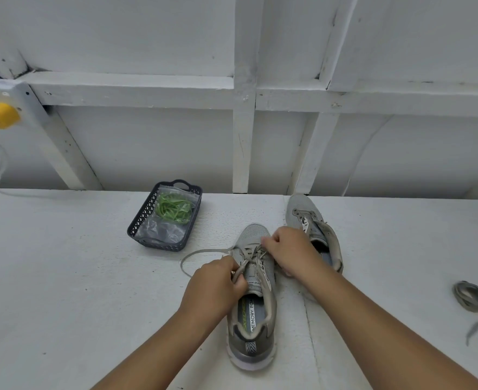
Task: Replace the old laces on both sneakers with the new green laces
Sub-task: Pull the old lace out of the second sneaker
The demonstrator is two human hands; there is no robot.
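Grey lace [204, 253] is half out of the near sneaker [253, 294] on the counter [63, 277], both hands, left [214, 288] and right [288, 256], pinching it to unthread, while green laces [173, 208] wait bagged in the basket [139, 218]

White textured counter [63, 277] bearing: a dark perforated basket [147, 220] at centre-back; two grey sneakers [253, 319] [308, 218] side by side, right of it; a loose grey lace [470, 298] coiled far right.
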